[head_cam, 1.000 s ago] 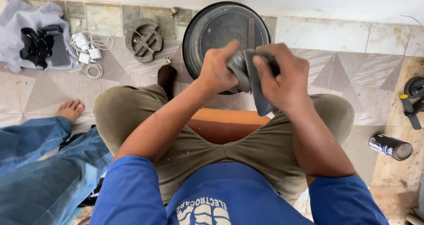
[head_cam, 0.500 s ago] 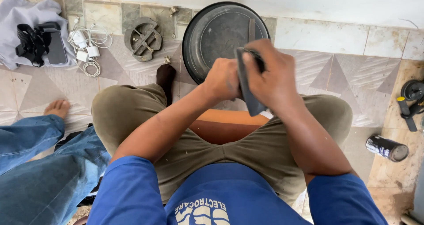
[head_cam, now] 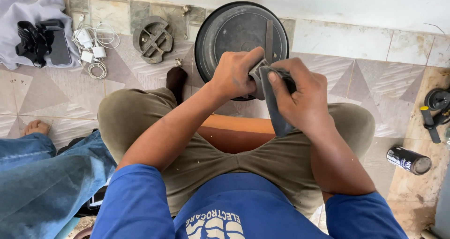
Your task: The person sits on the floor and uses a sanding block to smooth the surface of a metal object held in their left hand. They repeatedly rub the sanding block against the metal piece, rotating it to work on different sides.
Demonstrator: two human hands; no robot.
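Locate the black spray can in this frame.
In the head view, the black spray can lies on its side on the tiled floor at far right, beyond the person's right knee, below a black tool.

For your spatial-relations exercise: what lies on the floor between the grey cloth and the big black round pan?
In the head view, between cloth and pan: white chargers with coiled cables, then a round grey metal part.

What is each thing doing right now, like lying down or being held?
left hand: closed around a small dark part.
right hand: gripping a dark strip pressed against that part.
round black pan: leaning against the wall, hollow side showing.
black can: lying on its side.
white cables: coiled on the floor.
round metal part: lying flat on the floor.
grey cloth: crumpled, dark gear on top.
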